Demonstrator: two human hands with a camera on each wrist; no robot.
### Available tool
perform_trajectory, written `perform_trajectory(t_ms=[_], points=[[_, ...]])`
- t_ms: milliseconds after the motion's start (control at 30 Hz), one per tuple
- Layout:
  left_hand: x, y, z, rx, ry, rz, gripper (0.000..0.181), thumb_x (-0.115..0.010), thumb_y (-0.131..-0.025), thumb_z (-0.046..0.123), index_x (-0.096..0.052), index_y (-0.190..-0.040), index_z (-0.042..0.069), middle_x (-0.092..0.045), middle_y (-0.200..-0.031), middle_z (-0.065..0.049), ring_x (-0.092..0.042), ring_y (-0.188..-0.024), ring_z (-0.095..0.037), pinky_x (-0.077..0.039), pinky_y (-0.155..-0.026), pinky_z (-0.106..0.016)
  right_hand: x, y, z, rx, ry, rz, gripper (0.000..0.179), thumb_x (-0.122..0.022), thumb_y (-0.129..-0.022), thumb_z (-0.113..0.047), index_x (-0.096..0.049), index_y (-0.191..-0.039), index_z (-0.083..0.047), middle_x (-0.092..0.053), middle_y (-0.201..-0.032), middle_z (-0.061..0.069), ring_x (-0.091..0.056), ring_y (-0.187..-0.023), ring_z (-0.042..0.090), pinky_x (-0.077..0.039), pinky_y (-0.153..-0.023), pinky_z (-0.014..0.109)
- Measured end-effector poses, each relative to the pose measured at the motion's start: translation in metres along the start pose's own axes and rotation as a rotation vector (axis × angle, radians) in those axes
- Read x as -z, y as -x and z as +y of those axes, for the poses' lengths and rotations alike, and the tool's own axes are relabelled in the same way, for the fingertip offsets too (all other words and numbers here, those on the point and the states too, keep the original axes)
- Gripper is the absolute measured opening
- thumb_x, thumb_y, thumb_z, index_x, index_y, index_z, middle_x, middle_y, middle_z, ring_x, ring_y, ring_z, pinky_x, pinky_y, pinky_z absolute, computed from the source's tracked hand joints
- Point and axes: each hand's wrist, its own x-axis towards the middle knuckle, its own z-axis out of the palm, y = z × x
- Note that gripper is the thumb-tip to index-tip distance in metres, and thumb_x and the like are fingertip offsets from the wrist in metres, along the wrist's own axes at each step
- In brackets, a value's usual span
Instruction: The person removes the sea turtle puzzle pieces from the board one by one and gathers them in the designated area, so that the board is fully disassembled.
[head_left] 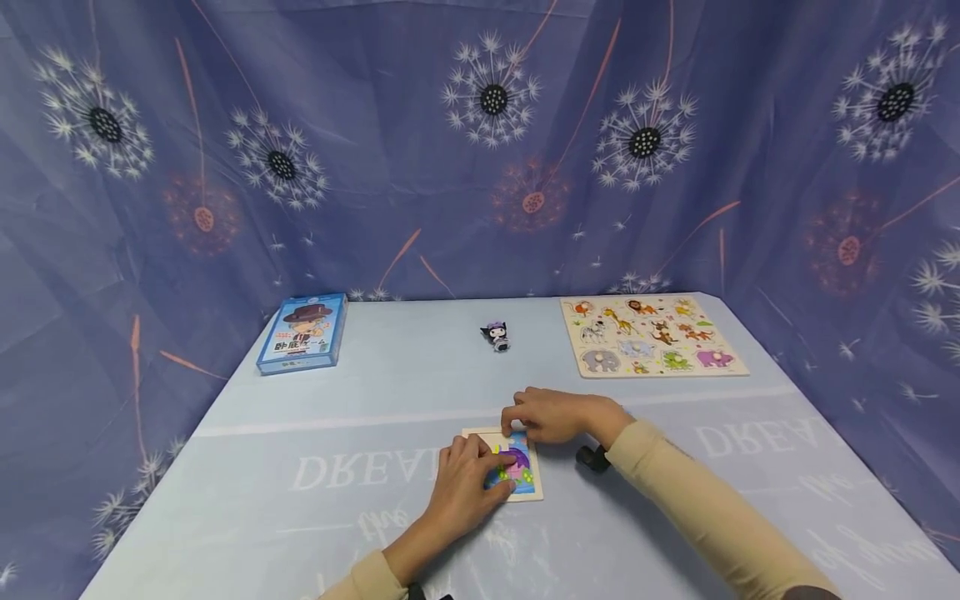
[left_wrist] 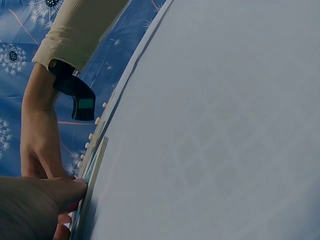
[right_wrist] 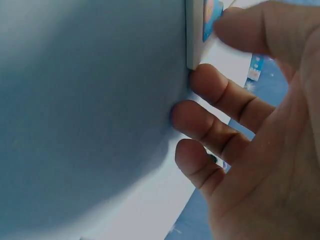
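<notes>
A: Where's the puzzle?

B: On the counter, midway between its left and right edges, well in from the far edge. Looks flat.

A: Grips?

B: Left hand covers the puzzle's left part. Index tip at the purple shape, thumb nearer the person; the two are apart, both on the face. Right hand is at the far side, by the far right corner, fingers bent. Right wrist view: thumb over the face near a corner, three fingertips just off it. Pinching or not, can't tell.

A: Which way does it point?

B: Roughly squared up: far side along the counter's far edge, right side running toward the person. Long axis, can't tell; left side's hidden by the hand.

A: Rest?

B: Animal board by the counter's far right corner, box by the far left, figurine between.
</notes>
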Motion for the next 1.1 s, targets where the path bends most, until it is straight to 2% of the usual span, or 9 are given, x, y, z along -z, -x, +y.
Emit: perform_trajectory(t_ms=[100,200,400,633,800,900,967,1033,1100], points=[[0.0,0.0,0.0,0.001,0.001,-0.005,0.031,-0.074,-0.077,0.035,-0.073,-0.107,0.025,-0.044,-0.089,0.007,-0.032,-0.085,-0.01,-0.03,-0.08,-0.036,0.0,-0.005,-0.002,0.014,0.055,0.004,0.028,-0.054,-0.091,-0.009,-0.056,-0.105,-0.033,-0.044,-0.084,-0.01,-0.041,-0.078,0.008,-0.035,-0.072,0.022],[0.0,0.0,0.0,0.009,-0.007,0.0,0.031,-0.074,-0.077,0.035,-0.073,-0.106,0.025,-0.045,-0.09,0.007,-0.033,-0.086,-0.01,-0.031,-0.08,-0.036,-0.003,-0.009,-0.002,0.02,0.078,0.013,0.025,-0.052,-0.092,-0.008,-0.054,-0.101,-0.031,-0.044,-0.085,-0.01,-0.041,-0.079,0.009,-0.035,-0.072,0.023],[-0.001,-0.001,0.001,0.019,0.003,-0.008,0.031,-0.073,-0.077,0.034,-0.073,-0.107,0.025,-0.044,-0.089,0.008,-0.033,-0.086,-0.01,-0.031,-0.08,-0.036,-0.008,-0.015,-0.002,-0.028,0.004,0.023,0.02,-0.047,-0.097,-0.01,-0.052,-0.091,-0.028,-0.044,-0.084,-0.009,-0.041,-0.082,0.01,-0.035,-0.075,0.024],[-0.001,0.0,0.001,0.024,0.01,-0.015,0.031,-0.073,-0.077,0.034,-0.073,-0.108,0.026,-0.044,-0.089,0.008,-0.033,-0.086,-0.01,-0.03,-0.081,-0.036,-0.008,-0.018,-0.003,-0.042,-0.014,0.028,0.017,-0.049,-0.095,-0.01,-0.052,-0.088,-0.026,-0.043,-0.082,-0.011,-0.041,-0.082,0.01,-0.033,-0.074,0.024],[-0.001,0.0,0.002,0.024,0.012,-0.011,0.031,-0.073,-0.077,0.034,-0.073,-0.108,0.027,-0.043,-0.089,0.008,-0.032,-0.086,-0.01,-0.03,-0.08,-0.036,-0.006,-0.016,-0.001,-0.037,-0.078,0.059,0.02,-0.048,-0.092,-0.006,-0.051,-0.084,-0.023,-0.043,-0.079,-0.011,-0.04,-0.08,0.01,-0.033,-0.074,0.024],[-0.001,0.0,0.002,0.026,0.003,-0.014,0.031,-0.073,-0.077,0.034,-0.073,-0.108,0.028,-0.044,-0.088,0.008,-0.033,-0.085,-0.01,-0.031,-0.081,-0.036,-0.006,-0.009,0.001,-0.062,-0.156,0.095,0.019,-0.048,-0.09,-0.006,-0.055,-0.089,-0.023,-0.047,-0.082,-0.011,-0.042,-0.081,0.009,-0.037,-0.075,0.025],[-0.001,0.0,0.002,0.027,-0.005,-0.017,0.032,-0.073,-0.077,0.034,-0.073,-0.108,0.028,-0.044,-0.088,0.008,-0.033,-0.085,-0.01,-0.031,-0.081,-0.036,-0.008,-0.001,0.002,-0.087,-0.2,0.132,0.017,-0.051,-0.091,-0.009,-0.059,-0.099,-0.023,-0.052,-0.086,-0.01,-0.045,-0.084,0.008,-0.04,-0.078,0.026],[0.0,0.0,0.001,0.025,-0.013,-0.016,0.032,-0.072,-0.077,0.035,-0.073,-0.108,0.028,-0.044,-0.087,0.008,-0.033,-0.085,-0.01,-0.031,-0.081,-0.036,-0.012,0.006,0.002,-0.128,-0.216,0.179,0.02,-0.058,-0.091,-0.017,-0.06,-0.11,-0.022,-0.056,-0.092,-0.01,-0.047,-0.087,0.007,-0.042,-0.079,0.027],[0.0,0.0,0.001,0.023,-0.018,-0.014,0.032,-0.072,-0.077,0.035,-0.073,-0.108,0.028,-0.043,-0.087,0.008,-0.033,-0.085,-0.01,-0.031,-0.08,-0.036,-0.016,0.012,-0.001,-0.166,-0.196,0.227,0.028,-0.065,-0.088,-0.027,-0.061,-0.115,-0.021,-0.058,-0.095,-0.008,-0.048,-0.088,0.007,-0.044,-0.079,0.028]])
